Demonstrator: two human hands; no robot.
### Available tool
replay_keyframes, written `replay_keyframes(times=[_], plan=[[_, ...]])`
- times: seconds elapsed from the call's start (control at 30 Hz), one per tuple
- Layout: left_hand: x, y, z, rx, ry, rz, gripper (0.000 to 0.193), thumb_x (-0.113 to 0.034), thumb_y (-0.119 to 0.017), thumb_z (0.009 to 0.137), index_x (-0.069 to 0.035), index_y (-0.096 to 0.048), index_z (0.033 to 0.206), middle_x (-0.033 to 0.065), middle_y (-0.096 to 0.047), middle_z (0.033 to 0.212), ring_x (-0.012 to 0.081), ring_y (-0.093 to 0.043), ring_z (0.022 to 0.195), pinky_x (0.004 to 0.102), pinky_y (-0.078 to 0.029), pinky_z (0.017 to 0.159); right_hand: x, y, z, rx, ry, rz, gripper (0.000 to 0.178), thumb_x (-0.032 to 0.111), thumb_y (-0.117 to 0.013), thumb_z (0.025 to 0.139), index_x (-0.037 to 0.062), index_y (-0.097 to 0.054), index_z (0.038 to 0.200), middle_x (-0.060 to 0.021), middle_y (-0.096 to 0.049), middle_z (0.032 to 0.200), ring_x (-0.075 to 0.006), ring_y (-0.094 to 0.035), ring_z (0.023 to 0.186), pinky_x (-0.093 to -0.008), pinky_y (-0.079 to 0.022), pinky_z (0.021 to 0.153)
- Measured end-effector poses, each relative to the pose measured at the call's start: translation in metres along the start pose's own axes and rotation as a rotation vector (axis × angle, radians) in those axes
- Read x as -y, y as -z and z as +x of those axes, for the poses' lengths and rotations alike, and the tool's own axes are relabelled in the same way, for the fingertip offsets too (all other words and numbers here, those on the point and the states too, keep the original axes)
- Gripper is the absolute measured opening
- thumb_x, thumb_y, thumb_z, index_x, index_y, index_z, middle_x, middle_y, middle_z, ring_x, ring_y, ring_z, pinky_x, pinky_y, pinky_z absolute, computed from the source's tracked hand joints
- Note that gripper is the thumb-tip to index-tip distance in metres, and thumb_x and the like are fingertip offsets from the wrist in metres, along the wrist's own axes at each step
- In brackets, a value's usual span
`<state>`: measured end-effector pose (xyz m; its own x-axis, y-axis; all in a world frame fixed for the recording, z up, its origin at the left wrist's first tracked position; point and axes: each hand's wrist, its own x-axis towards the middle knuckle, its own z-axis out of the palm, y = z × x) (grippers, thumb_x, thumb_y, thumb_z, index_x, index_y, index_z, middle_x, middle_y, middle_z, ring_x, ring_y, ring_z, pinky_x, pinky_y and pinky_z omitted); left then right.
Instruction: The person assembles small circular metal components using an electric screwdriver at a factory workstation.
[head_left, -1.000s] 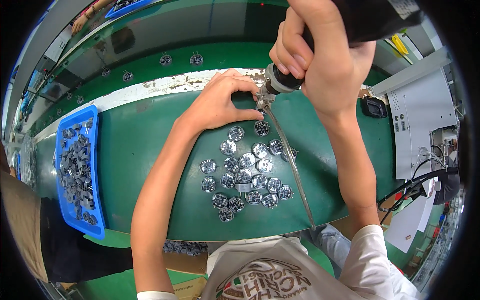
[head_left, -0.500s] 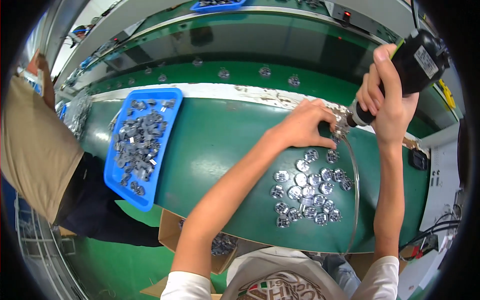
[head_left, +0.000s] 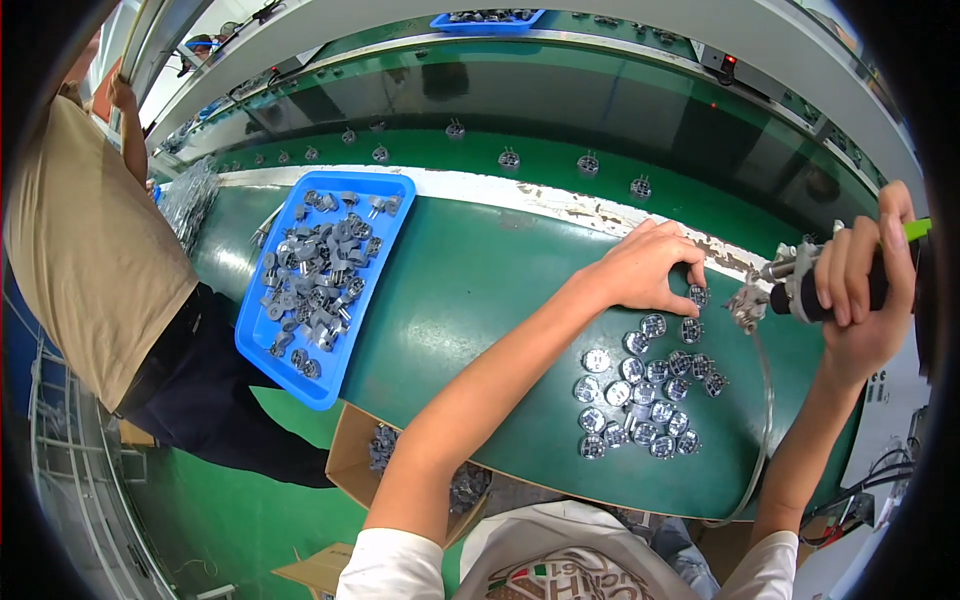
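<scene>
My left hand is closed in a pinch on a small round part with a metallic face and pins, low over the green mat. My right hand wraps the black body of an electric screwdriver, which lies tilted with its metal nose toward the left hand but apart from the part. A clear tube hangs from that nose and curves down to the table's near edge. Below my left hand, several similar round parts lie spread in a loose group on the mat.
On the left stands a blue tray heaped with grey parts. A green conveyor belt carries several round parts beyond a worn white ledge. An open cardboard box sits below the table edge. A person in a tan shirt stands at the left.
The screwdriver has drawn away to the right and tipped lower, off the spot by my left hand. The view has shifted, and parts on the belt have changed position.
</scene>
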<state>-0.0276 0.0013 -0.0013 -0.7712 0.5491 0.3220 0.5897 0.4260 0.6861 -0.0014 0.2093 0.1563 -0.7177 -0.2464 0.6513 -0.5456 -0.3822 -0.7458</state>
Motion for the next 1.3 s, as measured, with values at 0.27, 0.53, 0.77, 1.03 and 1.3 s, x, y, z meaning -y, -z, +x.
replay_keyframes(times=[0.27,0.53,0.77,1.03,1.3], plan=[[0.014,-0.003,-0.001,-0.063,-0.109,-0.024,0.037,-0.034,-0.09,0.069,-0.013,-0.065,0.086,0.0016,-0.066,0.089,0.0242,-0.061,0.099,0.0395,-0.044,0.092,-0.019,-0.016,-0.003,-0.062,-0.105,-0.013,0.018,0.022,-0.043,0.108,0.0038,-0.045,0.112,0.0048,-0.032,0.05,-0.0073,-0.03,0.038,-0.0229,-0.032,0.043],[0.002,0.002,0.002,-0.011,0.017,0.005,0.037,-0.025,-0.09,0.07,-0.011,-0.06,0.086,0.004,-0.062,0.094,0.0257,-0.058,0.1,0.0393,-0.044,0.091,-0.026,-0.021,0.0,-0.148,-0.067,-0.137,0.016,0.017,-0.048,0.104,0.0028,-0.05,0.097,0.0009,-0.035,0.047,-0.0087,-0.03,0.035,-0.0264,-0.03,0.039],[0.001,0.003,0.0,0.007,0.069,-0.007,0.037,-0.028,-0.09,0.071,-0.011,-0.061,0.087,0.0038,-0.062,0.096,0.0256,-0.056,0.103,0.0387,-0.043,0.093,-0.014,-0.036,-0.001,-0.164,-0.124,-0.289,0.018,0.018,-0.046,0.104,0.0036,-0.048,0.093,0.0011,-0.035,0.046,-0.0083,-0.029,0.035,-0.0265,-0.03,0.038],[-0.003,0.004,0.0,0.016,0.088,-0.003,0.039,-0.026,-0.09,0.07,-0.01,-0.059,0.086,0.0051,-0.061,0.097,0.026,-0.055,0.102,0.0392,-0.042,0.093,-0.028,-0.031,0.0,-0.155,-0.063,-0.164,0.018,0.019,-0.046,0.104,0.004,-0.048,0.095,0.0017,-0.033,0.046,-0.0082,-0.029,0.035,-0.0261,-0.03,0.039],[-0.001,0.004,-0.001,0.004,0.05,-0.014,0.038,-0.026,-0.09,0.071,-0.011,-0.059,0.086,0.0043,-0.06,0.095,0.0256,-0.055,0.1,0.0386,-0.042,0.092,-0.031,-0.029,-0.001,-0.126,-0.062,-0.138,0.02,0.019,-0.046,0.104,0.004,-0.048,0.092,0.0015,-0.033,0.046,-0.0083,-0.029,0.035,-0.0265,-0.031,0.039]])
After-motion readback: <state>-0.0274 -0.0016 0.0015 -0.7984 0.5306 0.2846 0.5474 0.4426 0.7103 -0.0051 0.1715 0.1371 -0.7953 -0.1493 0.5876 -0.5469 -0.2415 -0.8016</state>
